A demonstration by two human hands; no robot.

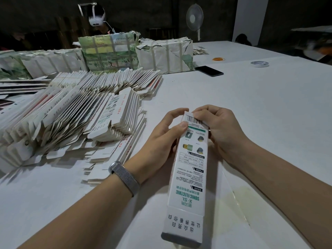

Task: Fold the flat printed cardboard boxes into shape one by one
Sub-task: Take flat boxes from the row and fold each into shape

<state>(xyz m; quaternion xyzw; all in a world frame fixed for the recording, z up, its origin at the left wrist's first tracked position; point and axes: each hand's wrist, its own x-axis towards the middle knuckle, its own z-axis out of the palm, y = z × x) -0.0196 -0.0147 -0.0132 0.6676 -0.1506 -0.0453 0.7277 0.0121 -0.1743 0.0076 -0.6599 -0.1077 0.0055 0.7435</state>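
Observation:
A long white printed box point(190, 177) with green lettering and a barcode is held up off the white table point(251, 105), its far end between both hands. My left hand point(161, 137) grips its left side, thumb pressed on the printed face just below the barcode. My right hand point(215, 126) curls round the far right corner, fingers over the end flap. The near end flap hangs open towards me. A big heap of flat printed boxes point(75, 112) lies fanned out at the left.
Paper-wrapped strapped bundles point(165, 54) stand at the back. A black phone point(209, 71), a tape roll point(260, 64) and rubber bands point(218, 59) lie beyond. A fan point(195, 17) and a person wearing a headset point(97, 20) are across the table.

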